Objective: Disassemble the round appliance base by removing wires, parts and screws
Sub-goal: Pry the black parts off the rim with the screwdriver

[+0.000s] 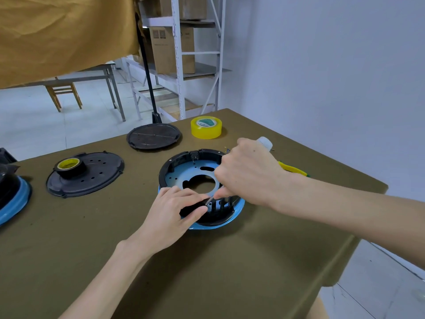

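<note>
The round appliance base [184, 173], black-walled with a blue inner plate and blue outer rim, lies open side up in the middle of the table. My right hand [246, 173] grips a screwdriver [264, 142] with a whitish handle; its metal shaft slants down to the base's near edge, where the tip is hidden. My left hand [174, 210] holds the base's near rim, fingers curled over a black part beside the shaft.
A black perforated cover [96, 178] carries a roll of black-and-yellow tape [69, 165]. A black round plate [153, 136] and a yellow tape roll [206, 127] lie further back. Yellow-handled pliers [293, 169] lie behind my right wrist. Another blue-rimmed unit [13, 199] sits at the left edge.
</note>
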